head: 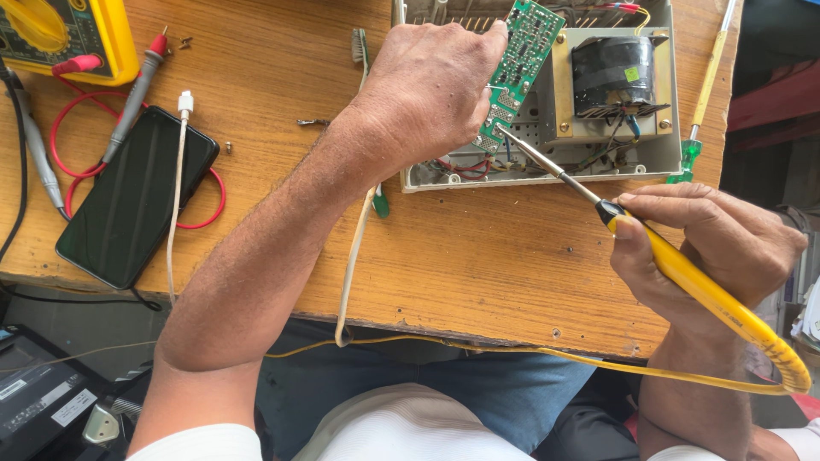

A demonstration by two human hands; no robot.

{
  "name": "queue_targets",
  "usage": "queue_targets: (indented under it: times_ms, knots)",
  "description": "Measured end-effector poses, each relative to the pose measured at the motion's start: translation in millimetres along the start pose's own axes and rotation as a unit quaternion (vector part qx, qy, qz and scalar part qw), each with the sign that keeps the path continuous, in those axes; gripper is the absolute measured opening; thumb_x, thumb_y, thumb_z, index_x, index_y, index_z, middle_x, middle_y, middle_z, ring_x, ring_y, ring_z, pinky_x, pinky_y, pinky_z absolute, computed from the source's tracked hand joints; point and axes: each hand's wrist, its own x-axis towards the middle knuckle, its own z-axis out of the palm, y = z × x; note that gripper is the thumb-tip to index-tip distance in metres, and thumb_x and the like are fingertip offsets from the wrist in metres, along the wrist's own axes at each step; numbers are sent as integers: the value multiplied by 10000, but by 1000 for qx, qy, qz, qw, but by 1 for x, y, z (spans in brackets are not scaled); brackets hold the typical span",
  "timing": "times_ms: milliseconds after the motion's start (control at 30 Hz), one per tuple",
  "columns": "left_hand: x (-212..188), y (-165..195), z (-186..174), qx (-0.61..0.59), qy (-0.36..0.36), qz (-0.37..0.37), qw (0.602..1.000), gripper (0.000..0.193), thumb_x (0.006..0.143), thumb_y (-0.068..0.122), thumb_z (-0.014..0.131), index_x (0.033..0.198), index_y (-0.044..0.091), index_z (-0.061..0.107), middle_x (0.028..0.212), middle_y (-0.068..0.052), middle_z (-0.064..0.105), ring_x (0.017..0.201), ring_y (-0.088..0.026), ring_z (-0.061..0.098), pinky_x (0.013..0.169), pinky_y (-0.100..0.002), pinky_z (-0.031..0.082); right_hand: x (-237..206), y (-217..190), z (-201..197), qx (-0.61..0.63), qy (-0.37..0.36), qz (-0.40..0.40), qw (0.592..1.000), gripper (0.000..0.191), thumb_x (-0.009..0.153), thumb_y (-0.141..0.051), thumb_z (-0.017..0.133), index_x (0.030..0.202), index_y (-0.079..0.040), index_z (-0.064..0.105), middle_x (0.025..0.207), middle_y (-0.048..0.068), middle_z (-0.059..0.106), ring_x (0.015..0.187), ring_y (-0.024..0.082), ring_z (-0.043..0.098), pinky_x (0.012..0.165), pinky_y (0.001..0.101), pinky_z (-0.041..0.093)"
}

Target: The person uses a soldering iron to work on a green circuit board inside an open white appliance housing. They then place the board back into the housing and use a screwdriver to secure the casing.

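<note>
The left hand point(431, 81) gripped a green board point(518, 64) over the open grey box point(666, 111) on the far table point(478, 256). Inside sat a black coil point(613, 72) and wires. The right hand point(700, 248) gripped a yellow soldering iron point(683, 273), its tip touching the board.

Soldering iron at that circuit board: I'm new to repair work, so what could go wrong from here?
1. The left hand grips the green circuit board just above the soldering iron tip; a slip could burn the fingers.
2. The iron's yellow cord hangs over the table edge and across the lap; a snag might jerk the tip.
</note>
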Motion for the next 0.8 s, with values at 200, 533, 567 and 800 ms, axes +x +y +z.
queue_targets:
  times_ms: [200,533,567,800]
  knots:
    - [0,0,0,2,13,8,1000,530,901,179,689,1372,-30,564,810,-130,745,737,-272,753,666,-439,598,1,1,2,11,6,-6,1000,230,1075,-175,799,993,26,725,900,146,744,806,206,762,708,257,596]
    - [0,0,0,6,-3,-2,1000,479,911,190,684,1334,-11,583,801,-129,742,743,-284,751,664,-446,596,-1,-2,6,9,13,-21,1000,204,1057,-183,809,1002,-5,726,934,143,746,826,222,759,724,286,605]
    - [1,0,0,9,10,3,1000,506,889,189,689,1336,-18,576,784,-132,741,720,-281,751,646,-443,596,-1,-2,5,9,10,-20,1000,203,1056,-184,809,1006,-5,726,933,142,745,823,220,757,724,287,605]
    - [1,1,-1,4,-21,-15,1000,452,922,195,670,1324,2,593,777,-126,739,725,-289,745,657,-453,591,-3,2,5,-3,24,-41,999,191,1039,-179,804,1031,-1,734,914,145,745,818,231,761,710,288,602]
